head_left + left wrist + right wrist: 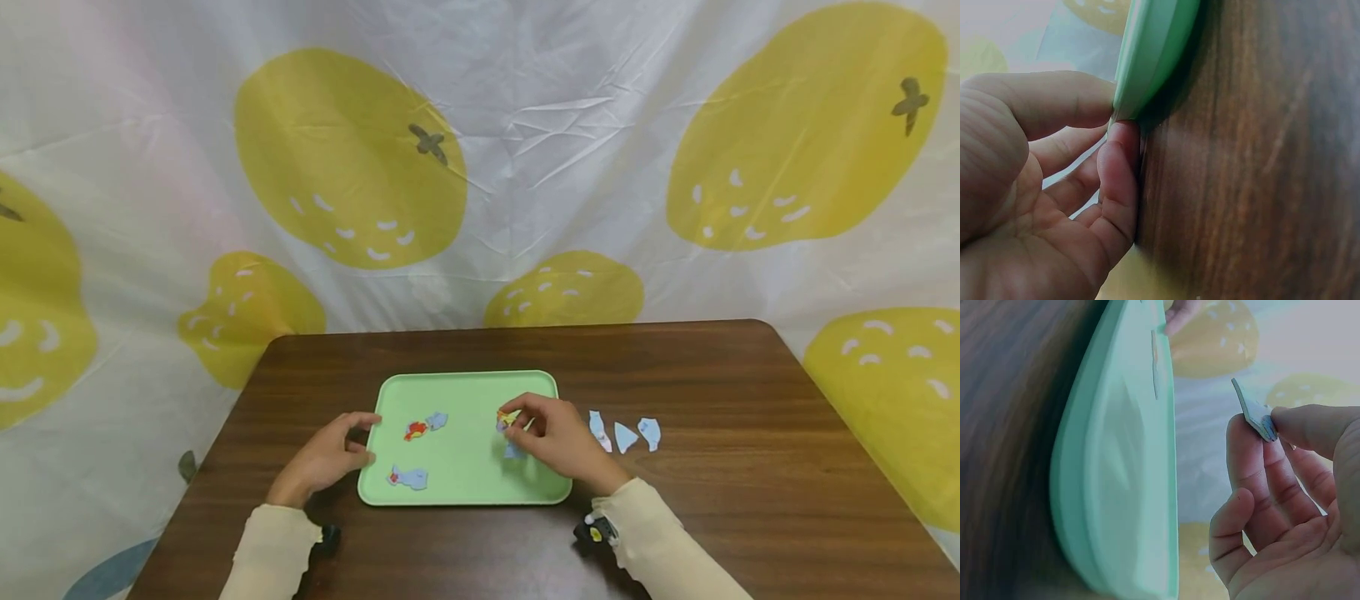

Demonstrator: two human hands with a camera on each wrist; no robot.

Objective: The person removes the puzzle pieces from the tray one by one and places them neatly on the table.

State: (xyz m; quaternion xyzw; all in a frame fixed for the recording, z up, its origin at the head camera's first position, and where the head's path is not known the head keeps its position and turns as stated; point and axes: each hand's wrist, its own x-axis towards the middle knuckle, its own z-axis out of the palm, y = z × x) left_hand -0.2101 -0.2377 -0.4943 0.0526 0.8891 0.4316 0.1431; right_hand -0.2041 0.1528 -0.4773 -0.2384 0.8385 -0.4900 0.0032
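My right hand (551, 433) is above the right half of a light-green tray (465, 492). Between thumb and fingertips it pinches a small, flat puzzle piece (1252, 412), which shows yellow, red and pale blue in the head view. Just below this hand appears a light-blue piece (513, 451), partly hidden by the fingers. My left hand (326, 454) touches the tray's left edge, thumb and fingers against the rim in the left wrist view. On the tray's left half lie a red-and-blue pair of pieces (416, 430) and, nearer me, a pale-blue joined shape (411, 478).
Right of the tray, three pale-blue pieces lie on the brown wooden table (712, 517): a long one (599, 429), a triangular one (625, 437) and a rounded one (650, 433). A curtain (525, 192) with yellow fruit prints hangs behind the table.
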